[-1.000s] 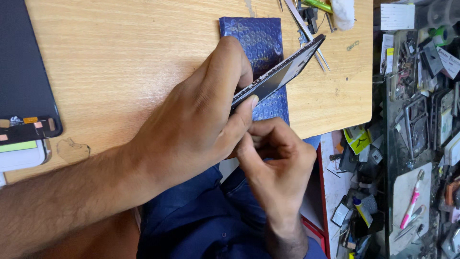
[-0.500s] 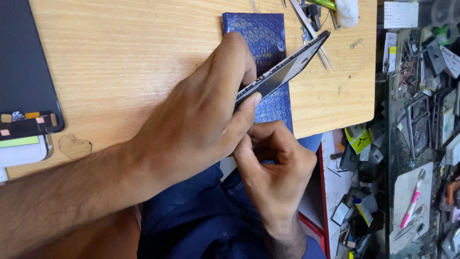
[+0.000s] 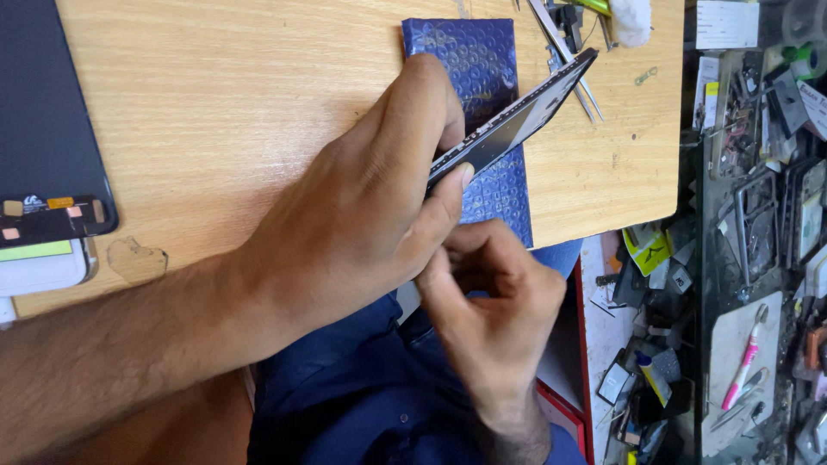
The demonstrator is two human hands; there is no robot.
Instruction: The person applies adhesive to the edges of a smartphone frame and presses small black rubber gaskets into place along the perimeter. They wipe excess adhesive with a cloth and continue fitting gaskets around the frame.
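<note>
- Phone frame, head view: a slim dark frame, held on edge and tilted, its far end raised above the blue bubble-wrap pouch that lies on the wooden bench.
- Left hand: closed around the near end of the frame, thumb pressed along its lower edge, fingers curled over the top.
- Right hand: curled narrow, fingertips pinched together at the frame's near corner just under the left thumb; whether a small tool or part sits between them I cannot tell.
- Doing it well, as I judge: keep the left grip firm but not bending the thin frame, and work the corner with small, controlled motions.
- Metal tweezers lie beyond the frame's far end; a dark panel rests at the bench's left edge, well apart.
</note>
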